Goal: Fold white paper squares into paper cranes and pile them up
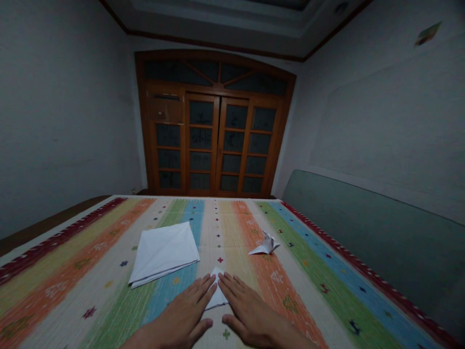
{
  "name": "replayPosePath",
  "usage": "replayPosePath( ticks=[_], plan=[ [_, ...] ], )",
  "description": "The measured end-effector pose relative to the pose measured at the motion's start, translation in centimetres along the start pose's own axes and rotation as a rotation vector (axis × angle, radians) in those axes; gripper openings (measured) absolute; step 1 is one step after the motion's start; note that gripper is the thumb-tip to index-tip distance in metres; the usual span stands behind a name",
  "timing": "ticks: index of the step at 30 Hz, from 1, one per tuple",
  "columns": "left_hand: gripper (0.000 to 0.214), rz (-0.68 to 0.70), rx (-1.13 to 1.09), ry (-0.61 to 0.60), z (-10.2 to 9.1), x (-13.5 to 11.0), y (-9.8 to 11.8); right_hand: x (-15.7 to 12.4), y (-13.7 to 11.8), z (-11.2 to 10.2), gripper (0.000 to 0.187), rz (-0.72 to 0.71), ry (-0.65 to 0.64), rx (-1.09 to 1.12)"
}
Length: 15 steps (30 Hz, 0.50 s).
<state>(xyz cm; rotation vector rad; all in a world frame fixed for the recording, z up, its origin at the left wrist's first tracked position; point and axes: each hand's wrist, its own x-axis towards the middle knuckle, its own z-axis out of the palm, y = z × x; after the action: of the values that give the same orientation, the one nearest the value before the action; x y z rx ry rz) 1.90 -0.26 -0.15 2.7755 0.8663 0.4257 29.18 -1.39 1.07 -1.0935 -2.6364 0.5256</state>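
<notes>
A small white sheet of folded paper lies on the table at the bottom centre, its pointed tip facing away from me. My left hand rests flat along its left edge, fingers stretched out and thumb apart. My right hand lies the same way along the right edge, fingers extended. Both hands partly cover the paper's sides. Farther off to the right stands a folded paper crane. To the left lies a stack of white square paper.
A striped, multicoloured cloth covers the table. Along the right side is a pale green board or seat back. Wooden doors with glass panes stand beyond the far edge, between white walls.
</notes>
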Motion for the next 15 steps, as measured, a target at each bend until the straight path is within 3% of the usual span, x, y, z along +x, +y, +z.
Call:
replayPosePath(
  ticks=[15],
  plan=[
    [0.081, 0.056, 0.005, 0.073, 0.1, -0.1, -0.1, 0.9, 0.4, 0.8, 0.081, 0.034, 0.065, 0.013]
  ],
)
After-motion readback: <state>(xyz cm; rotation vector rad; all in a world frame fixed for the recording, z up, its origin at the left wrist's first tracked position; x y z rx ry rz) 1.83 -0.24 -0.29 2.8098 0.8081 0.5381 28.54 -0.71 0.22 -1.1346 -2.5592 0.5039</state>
